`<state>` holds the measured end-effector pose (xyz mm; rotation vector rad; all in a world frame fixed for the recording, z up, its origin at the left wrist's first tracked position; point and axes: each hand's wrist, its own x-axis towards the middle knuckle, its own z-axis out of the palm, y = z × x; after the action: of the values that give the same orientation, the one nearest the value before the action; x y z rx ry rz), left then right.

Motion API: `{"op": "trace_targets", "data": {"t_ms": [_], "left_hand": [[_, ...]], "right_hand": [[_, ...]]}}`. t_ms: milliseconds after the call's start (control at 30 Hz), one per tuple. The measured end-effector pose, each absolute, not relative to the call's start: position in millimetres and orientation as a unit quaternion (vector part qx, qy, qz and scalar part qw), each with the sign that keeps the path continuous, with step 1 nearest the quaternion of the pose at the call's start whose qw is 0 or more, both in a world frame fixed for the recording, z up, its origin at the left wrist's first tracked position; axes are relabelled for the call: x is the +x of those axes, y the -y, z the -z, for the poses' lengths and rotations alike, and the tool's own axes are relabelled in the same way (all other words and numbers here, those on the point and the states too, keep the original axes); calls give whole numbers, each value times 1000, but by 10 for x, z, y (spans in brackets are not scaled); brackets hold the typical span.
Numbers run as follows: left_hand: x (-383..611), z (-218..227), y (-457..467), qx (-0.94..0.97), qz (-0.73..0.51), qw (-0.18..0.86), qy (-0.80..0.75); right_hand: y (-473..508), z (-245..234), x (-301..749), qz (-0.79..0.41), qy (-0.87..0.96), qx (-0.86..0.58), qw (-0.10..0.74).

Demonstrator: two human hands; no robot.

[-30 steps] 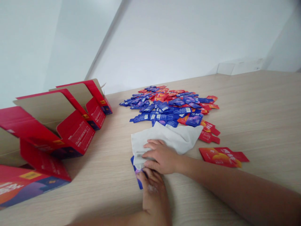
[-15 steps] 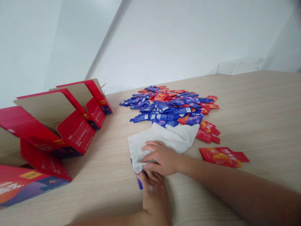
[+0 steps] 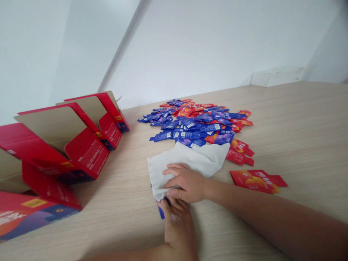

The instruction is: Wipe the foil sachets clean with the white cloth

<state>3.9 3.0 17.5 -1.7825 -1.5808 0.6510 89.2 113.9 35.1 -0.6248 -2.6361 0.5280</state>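
Note:
A white cloth [image 3: 187,159] lies crumpled on the table, its lower left end over a blue packet [image 3: 161,211] of which only a narrow edge shows. My right hand [image 3: 187,183] rests flat on the cloth with its fingers apart. Just below it, my left hand [image 3: 178,214] is closed at the near end of the blue packet; its fingertips are partly hidden by the cloth and my right hand. To the right, a flat red packet [image 3: 254,181] with orange fruit printed on it lies near my right forearm.
Beyond the cloth spreads a heap of blue and red packets [image 3: 187,125]. Several open red cartons stand along the left, the nearest carton [image 3: 40,214] at the front. A clear-looking white box [image 3: 274,78] is against the wall at the back right of the wooden table [image 3: 119,217].
Both hands, the cloth and the packets keep almost the same places. Only a very slight leftward shift of the whole picture shows.

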Motion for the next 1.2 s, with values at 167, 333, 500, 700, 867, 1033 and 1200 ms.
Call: {"op": "trace_targets", "data": {"t_ms": [167, 333, 500, 700, 867, 1033, 1200], "left_hand": [[41, -177, -37, -689, -247, 324, 599], [47, -174, -34, -688, -239, 327, 602], [32, -169, -27, -692, -230, 322, 603], [58, 1, -19, -664, -215, 345, 628], [51, -4, -24, -667, -214, 340, 627], [20, -98, -22, -690, -201, 344, 605], [67, 86, -21, -644, -225, 354, 640]], "right_hand": [[-1119, -381, 880, -188, 932, -249, 186], [-1109, -404, 864, -181, 924, -282, 183], [-1126, -376, 874, -186, 928, -265, 185], [-1143, -350, 897, -192, 941, -206, 189], [-1118, -382, 882, -189, 932, -246, 185], [-1107, -399, 864, -175, 923, -289, 187], [-1124, -373, 886, -185, 932, -248, 187]]}}
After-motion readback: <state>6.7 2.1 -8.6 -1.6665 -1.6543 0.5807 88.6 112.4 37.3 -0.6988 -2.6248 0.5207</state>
